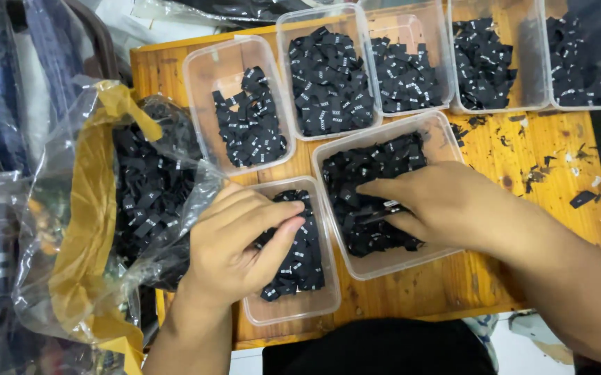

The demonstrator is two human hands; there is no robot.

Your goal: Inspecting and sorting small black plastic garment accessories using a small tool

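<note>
On the counter [495, 278], a row of tubs runs along the far edge, each holding small fabric labels [328, 80]. Nearer stand two more tubs side by side: the left hand [238, 243] rests over the near left tub [293, 309], the right hand [439, 205] reaches into the near right tub [391, 260]. Left of the counter, a plastic bag [85, 229] holds more labels. Loose scraps [544, 170] lie on the counter to the right.

1. Left hand [234, 243]: bare, no glove, ring or watch; the forearm is unsleeved.
2. Right hand [446, 205]: bare too, forearm uncovered.
3. Black garment [377, 347] covers the lap.
</note>
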